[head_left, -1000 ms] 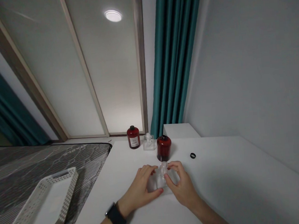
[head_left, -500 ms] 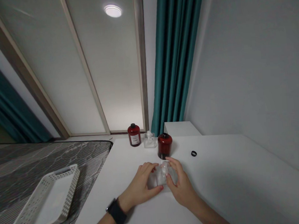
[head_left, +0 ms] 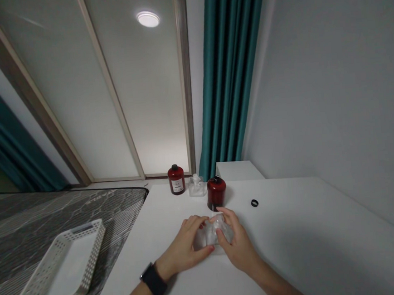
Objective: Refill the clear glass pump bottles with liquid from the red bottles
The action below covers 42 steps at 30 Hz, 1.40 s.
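Observation:
On the white table (head_left: 180,285), a clear box-shaped container (head_left: 200,239) with a whitish, see-through lump on top sits between my hands. My left hand (head_left: 182,246) curves around its left side, thumb at the front and fingers behind. The thumb and fingers of my right hand (head_left: 238,244) close on the lump at the upper right. Fingers hide part of the container, and its exact kind is unclear. Just behind stands a dark red bottle (head_left: 216,193) with no cap visible. Farther back is a similar clear container (head_left: 197,188) with a whitish top.
A red bottle (head_left: 176,181) with a black cap and white label stands at the table's back left. A black ring (head_left: 254,203) lies right of the hands. To the left, a white perforated basket (head_left: 98,253) rests on a grey patterned surface (head_left: 120,212).
My right thumb and fingers have shifted slightly left over the lump. My left hand stays around the container, and the view has tilted very slightly.

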Motion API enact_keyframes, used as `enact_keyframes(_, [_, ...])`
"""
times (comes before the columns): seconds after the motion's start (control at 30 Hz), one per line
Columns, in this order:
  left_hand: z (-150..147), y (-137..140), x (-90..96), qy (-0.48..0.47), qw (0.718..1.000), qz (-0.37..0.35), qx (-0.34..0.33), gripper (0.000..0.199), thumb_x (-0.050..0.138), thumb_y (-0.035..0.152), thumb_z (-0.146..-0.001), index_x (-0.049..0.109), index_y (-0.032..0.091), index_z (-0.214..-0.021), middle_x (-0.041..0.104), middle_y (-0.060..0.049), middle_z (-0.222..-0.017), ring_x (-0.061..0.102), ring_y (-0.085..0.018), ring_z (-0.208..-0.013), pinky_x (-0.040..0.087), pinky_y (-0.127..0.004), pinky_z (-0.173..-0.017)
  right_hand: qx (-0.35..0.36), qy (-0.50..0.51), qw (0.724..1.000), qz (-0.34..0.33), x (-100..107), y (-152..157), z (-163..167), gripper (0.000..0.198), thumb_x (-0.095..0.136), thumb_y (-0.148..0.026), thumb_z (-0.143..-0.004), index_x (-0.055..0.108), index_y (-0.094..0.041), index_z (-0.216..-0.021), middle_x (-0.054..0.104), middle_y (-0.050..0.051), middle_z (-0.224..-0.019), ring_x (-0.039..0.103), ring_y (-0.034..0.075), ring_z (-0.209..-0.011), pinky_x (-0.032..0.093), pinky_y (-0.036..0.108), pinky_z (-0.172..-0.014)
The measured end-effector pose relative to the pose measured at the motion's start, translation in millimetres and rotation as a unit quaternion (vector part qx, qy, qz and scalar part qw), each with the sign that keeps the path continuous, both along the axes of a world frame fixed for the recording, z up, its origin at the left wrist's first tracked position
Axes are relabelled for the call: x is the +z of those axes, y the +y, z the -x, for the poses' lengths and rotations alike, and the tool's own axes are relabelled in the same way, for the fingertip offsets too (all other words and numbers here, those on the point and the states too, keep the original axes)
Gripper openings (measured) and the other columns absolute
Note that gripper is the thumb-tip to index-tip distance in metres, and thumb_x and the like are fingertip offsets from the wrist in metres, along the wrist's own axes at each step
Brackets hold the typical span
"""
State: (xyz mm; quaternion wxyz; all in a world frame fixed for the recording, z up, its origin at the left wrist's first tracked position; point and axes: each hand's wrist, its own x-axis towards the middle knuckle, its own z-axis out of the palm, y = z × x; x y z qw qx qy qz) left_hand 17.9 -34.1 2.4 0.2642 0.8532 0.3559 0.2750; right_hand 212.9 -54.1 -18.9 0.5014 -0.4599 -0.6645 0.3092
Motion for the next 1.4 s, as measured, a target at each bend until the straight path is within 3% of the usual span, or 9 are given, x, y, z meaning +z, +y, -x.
enact_keyframes(0.23, [1,0,-0.6,-0.016,1.0,-0.003,-0.014,0.057,0.064,0.038,-0.087,0.043,0.02,-0.137,0.055,-0.011,-0.119,0.051,-0.028,-0.109,0.041,-0.045,-0.098,0.008,-0.019,1.0,-0.012,4,1,-2,0.043,0.05,-0.024,-0.089,0.045,-0.022,-0.132,0.064,0.01,-0.115,0.063,0.023,-0.112,0.047,0.043,-0.103])
enact_keyframes(0.47, [1,-1,-0.6,0.0,1.0,-0.004,-0.009,0.058,0.064,0.037,-0.086,0.043,0.019,-0.137,0.055,-0.011,-0.118,0.051,-0.028,-0.107,0.041,-0.046,-0.098,-0.027,-0.052,0.993,-0.099,14,-1,-2,0.027,0.055,-0.024,-0.088,0.06,-0.022,-0.115,0.063,0.008,-0.109,0.061,0.024,-0.106,0.05,0.038,-0.095])
enact_keyframes(0.73, [1,-2,-0.7,0.002,1.0,0.005,-0.003,0.057,0.063,0.037,-0.087,0.042,0.019,-0.136,0.054,-0.012,-0.119,0.05,-0.028,-0.109,0.04,-0.048,-0.099,-0.035,-0.034,0.998,-0.032,5,3,-3,0.047,0.057,-0.025,-0.086,0.053,-0.023,-0.133,0.066,0.008,-0.117,0.063,0.024,-0.109,0.051,0.037,-0.095])
enact_keyframes(1.17, [1,-1,-0.8,-0.002,1.0,0.007,-0.004,0.056,0.065,0.035,-0.085,0.043,0.019,-0.135,0.055,-0.01,-0.118,0.052,-0.027,-0.108,0.043,-0.045,-0.098,0.044,0.0,0.999,0.016,14,6,-11,0.053,0.056,-0.024,-0.084,0.048,-0.022,-0.136,0.067,0.008,-0.11,0.063,0.023,-0.105,0.048,0.041,-0.099])
enact_keyframes(1.4, [2,0,-2.5,-0.002,1.0,-0.006,-0.008,0.055,0.063,0.041,-0.088,0.043,0.02,-0.134,0.055,-0.01,-0.117,0.052,-0.027,-0.106,0.043,-0.045,-0.096,0.009,-0.033,0.999,0.005,20,0,-9,0.061,0.063,-0.019,-0.075,0.05,-0.024,-0.135,0.061,0.006,-0.109,0.058,0.023,-0.106,0.045,0.041,-0.101])
